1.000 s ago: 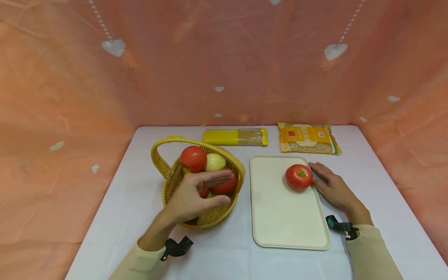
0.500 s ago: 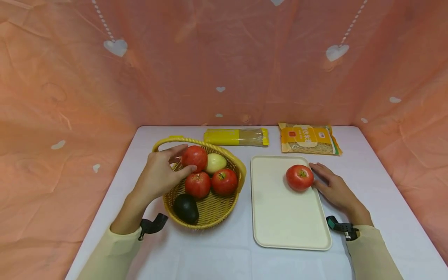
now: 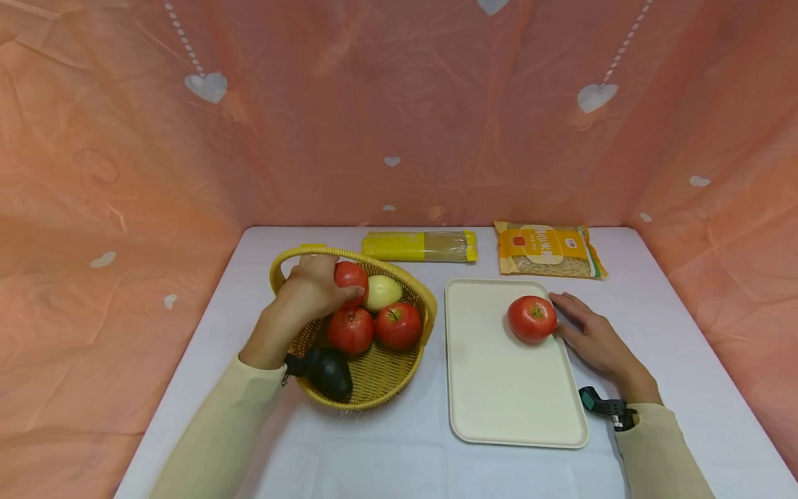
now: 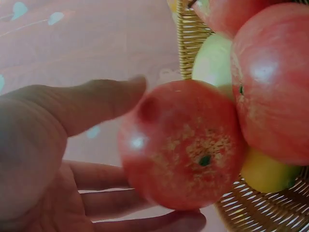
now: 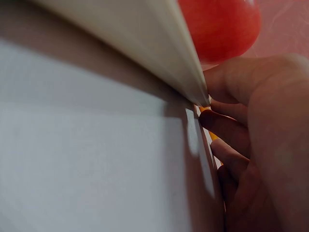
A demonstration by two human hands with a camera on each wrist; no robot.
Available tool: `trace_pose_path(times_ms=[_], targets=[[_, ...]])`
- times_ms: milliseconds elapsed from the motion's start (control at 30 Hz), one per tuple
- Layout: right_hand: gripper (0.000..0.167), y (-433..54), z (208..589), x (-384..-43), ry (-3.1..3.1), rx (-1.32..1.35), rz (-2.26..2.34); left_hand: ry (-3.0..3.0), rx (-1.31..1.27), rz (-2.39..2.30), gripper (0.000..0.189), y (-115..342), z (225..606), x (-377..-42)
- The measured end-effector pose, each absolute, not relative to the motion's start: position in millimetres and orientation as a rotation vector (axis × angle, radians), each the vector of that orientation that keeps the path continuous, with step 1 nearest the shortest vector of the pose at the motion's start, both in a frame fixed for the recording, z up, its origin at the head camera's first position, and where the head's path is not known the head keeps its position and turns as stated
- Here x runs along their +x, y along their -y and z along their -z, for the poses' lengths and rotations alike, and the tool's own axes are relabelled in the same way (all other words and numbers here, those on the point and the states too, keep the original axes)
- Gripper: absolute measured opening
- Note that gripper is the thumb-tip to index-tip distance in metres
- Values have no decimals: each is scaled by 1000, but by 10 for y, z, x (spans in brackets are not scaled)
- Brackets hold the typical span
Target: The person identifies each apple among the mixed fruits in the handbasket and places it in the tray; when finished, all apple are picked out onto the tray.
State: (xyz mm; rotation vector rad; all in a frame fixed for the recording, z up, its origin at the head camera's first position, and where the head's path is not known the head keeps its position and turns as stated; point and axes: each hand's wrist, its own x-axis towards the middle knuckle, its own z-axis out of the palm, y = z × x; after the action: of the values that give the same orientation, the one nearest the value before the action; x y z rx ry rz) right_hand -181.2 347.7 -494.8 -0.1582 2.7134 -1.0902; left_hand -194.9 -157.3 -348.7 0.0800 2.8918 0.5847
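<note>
A yellow wicker basket (image 3: 430,312) stands left of centre, with red apples, a pale yellow-green fruit (image 3: 383,292) and a dark avocado (image 3: 330,374) in it. At its far left side my left hand (image 3: 309,285) grips an apple (image 3: 352,280). The left wrist view shows the thumb against one side of this apple (image 4: 183,145) and the fingers curled round the other. On the cream tray (image 3: 499,388) sits another red apple (image 3: 532,319). My right hand (image 3: 595,339) touches the tray's right edge beside it, fingers loosely extended; in the right wrist view the thumb (image 5: 231,79) is against the rim.
Behind the basket lies a yellow packet of noodles (image 3: 418,247). An orange-yellow bag of grain (image 3: 548,251) lies behind the tray. An orange curtain with hearts (image 3: 399,111) hangs around the white-covered table (image 3: 374,450).
My left hand has moved from over the middle of the basket to its far left and closed round the apple there. The right hand stays at the tray's edge.
</note>
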Motion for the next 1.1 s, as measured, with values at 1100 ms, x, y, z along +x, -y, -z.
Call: trace_pose_path(times_ms=[1100], targets=[[69,-3478,4939,-1803,-2728,-182,1089,-2859,633,-1027,78,1864,3584,-1527]])
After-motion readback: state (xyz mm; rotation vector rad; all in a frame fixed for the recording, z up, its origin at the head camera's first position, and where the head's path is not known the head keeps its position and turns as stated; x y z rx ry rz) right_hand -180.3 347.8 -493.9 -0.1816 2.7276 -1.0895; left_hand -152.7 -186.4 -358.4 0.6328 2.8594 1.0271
